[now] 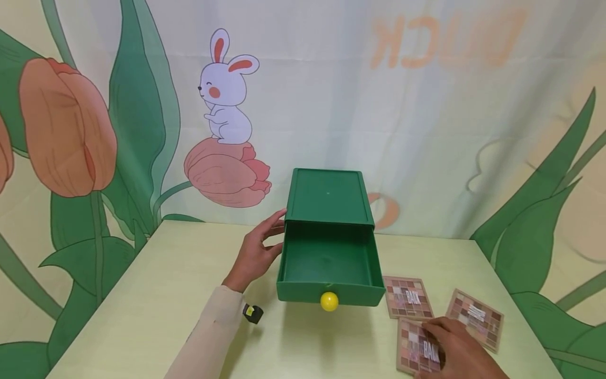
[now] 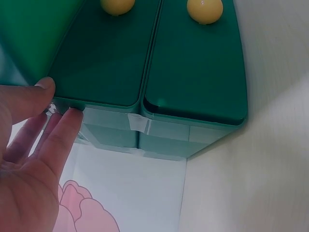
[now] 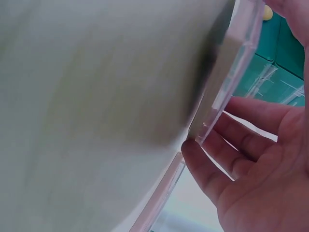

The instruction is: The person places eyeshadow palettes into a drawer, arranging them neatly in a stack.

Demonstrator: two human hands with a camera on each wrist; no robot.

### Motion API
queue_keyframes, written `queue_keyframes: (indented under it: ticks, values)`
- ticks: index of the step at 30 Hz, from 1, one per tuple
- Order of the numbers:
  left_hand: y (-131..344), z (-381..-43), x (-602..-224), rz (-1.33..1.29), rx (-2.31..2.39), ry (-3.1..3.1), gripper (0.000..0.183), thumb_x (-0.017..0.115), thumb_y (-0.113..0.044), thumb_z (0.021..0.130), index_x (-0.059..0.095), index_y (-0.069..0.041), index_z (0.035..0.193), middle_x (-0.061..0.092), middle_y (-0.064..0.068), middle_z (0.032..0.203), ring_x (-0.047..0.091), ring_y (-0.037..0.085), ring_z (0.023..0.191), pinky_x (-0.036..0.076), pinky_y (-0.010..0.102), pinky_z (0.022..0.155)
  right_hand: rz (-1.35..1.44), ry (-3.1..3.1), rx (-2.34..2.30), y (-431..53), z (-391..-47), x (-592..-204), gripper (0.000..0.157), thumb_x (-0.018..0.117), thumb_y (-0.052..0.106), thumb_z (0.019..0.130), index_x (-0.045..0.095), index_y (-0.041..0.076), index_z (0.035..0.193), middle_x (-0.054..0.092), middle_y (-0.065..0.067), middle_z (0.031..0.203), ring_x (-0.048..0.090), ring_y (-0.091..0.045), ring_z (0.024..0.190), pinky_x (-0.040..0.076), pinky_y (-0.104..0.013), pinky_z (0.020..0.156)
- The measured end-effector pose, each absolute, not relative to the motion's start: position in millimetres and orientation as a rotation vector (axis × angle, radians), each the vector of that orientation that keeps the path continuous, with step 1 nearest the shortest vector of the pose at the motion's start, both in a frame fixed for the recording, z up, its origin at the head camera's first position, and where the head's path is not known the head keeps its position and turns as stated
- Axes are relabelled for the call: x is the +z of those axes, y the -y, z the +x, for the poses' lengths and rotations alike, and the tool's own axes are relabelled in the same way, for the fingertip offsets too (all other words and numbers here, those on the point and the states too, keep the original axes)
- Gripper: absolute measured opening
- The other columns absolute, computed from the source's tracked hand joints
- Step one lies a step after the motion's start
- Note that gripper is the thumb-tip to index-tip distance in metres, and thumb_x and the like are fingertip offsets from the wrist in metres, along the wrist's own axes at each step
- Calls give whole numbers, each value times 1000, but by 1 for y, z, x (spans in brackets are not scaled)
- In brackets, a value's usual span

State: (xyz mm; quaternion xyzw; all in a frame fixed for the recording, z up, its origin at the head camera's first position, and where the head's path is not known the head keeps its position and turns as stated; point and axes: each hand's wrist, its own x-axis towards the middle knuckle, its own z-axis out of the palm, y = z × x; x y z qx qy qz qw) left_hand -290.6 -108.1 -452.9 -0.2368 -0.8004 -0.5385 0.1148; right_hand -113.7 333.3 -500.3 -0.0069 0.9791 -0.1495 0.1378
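Green cabinet (image 1: 329,202) and checkered palette (image 1: 415,345) touch left and right hands (image 1: 253,258) (image 1: 460,348)

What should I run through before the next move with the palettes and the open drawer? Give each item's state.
1. Top drawer pulled out: ok, its inside faces up in the head view.
2. Lower drawers shut: ok, both look shut in the left wrist view.
3. Left hand on the cabinet: ok, touching its left side.
4. Right hand on the near palette: ok, gripping it.
5. Near palette fully off the table: cannot tell.
6. Near palette over the top drawer: not ok, it is off to the right.
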Motion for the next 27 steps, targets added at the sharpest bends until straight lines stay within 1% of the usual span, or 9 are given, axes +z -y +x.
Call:
queue_keyframes:
  ticks: [2,5,11,16,18,21,24,25,27]
  values:
    - [108,-291,-453,-697,-1578,2347,84,73,-3,97,40,-49,159,62,3,150,63,30,137,62,50,97,-26,-2844,-431,-334,-112,-499,123,78,89,63,58,3,149,54,-15,149,53,-42,135,52,-62,110]
    - [107,-291,-453,-702,-1577,2346,84,73,-3,98,40,-49,160,62,3,149,63,30,137,62,50,97,-22,-2842,-434,-334,-111,-495,123,78,89,62,57,5,150,54,-13,149,54,-40,134,53,-59,110]
    - [108,-289,-452,-696,-1571,2346,84,73,-3,98,39,-49,160,62,2,149,63,30,137,62,49,97,12,-2822,-517,-337,-111,-484,117,85,82,61,59,9,148,53,-8,146,56,-30,127,56,-54,107]
    - [108,-290,-452,-711,-1571,2348,84,73,-1,98,40,-46,161,62,5,148,63,31,137,63,50,95,7,-2834,-514,-339,-115,-475,112,89,77,61,62,9,145,54,-8,145,58,-28,122,58,-58,103]
    - [108,-290,-452,-710,-1569,2351,84,73,-1,98,39,-46,161,62,5,148,63,31,137,63,50,95,-50,-2867,-491,-340,-116,-469,109,89,76,62,63,8,143,55,-10,144,59,-31,123,58,-58,101]
    - [108,-289,-451,-705,-1562,2353,85,72,0,98,39,-46,161,63,6,147,63,31,137,63,51,95,-158,-2945,-469,-341,-115,-459,104,88,76,63,66,9,139,56,-11,141,59,-35,126,59,-56,97]
    - [108,-289,-451,-709,-1552,2353,86,72,1,98,39,-46,161,63,7,146,64,32,137,63,51,95,-295,-3062,-445,-341,-115,-447,99,88,77,64,69,9,134,61,-9,135,60,-37,126,60,-55,93]
    - [107,-289,-451,-710,-1549,2353,86,72,1,98,39,-46,161,63,7,146,64,32,137,63,52,95,-344,-3107,-440,-341,-115,-443,97,88,77,64,71,9,132,63,-7,132,60,-35,124,60,-52,89]
    - [107,-289,-451,-713,-1544,2353,86,72,1,98,39,-46,162,63,7,146,64,32,137,62,52,95,-423,-3182,-419,-342,-115,-435,94,89,76,64,73,10,129,64,-3,128,60,-28,120,60,-47,85]
